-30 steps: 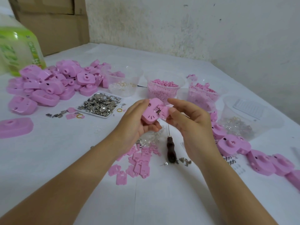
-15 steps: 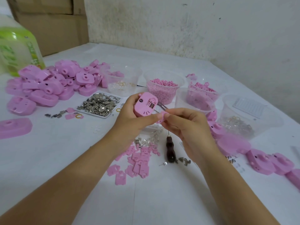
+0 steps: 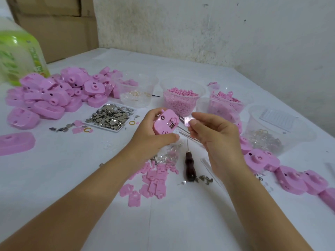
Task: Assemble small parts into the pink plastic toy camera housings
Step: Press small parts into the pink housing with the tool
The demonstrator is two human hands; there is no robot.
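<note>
My left hand (image 3: 151, 134) grips a pink toy camera housing (image 3: 165, 122) above the table, its open inner side facing me with a small metal part inside. My right hand (image 3: 215, 140) is just right of it and pinches a small flat pink part (image 3: 187, 121) at the fingertips, a short gap from the housing. Thin metal tweezers (image 3: 183, 131) run under that hand. Loose flat pink plates (image 3: 154, 180) lie on the table below both hands.
A pile of pink housings (image 3: 54, 95) sits at the left, more housings (image 3: 290, 174) at the right. A tray of metal pieces (image 3: 111, 117), several clear cups (image 3: 181, 100) of parts, an awl (image 3: 189, 165) and a green bottle (image 3: 20, 57) stand around.
Both hands rose slightly from a second ago. The left hand turned the housing so its inside faces me. The right hand drew the small pink part a little away from it.
</note>
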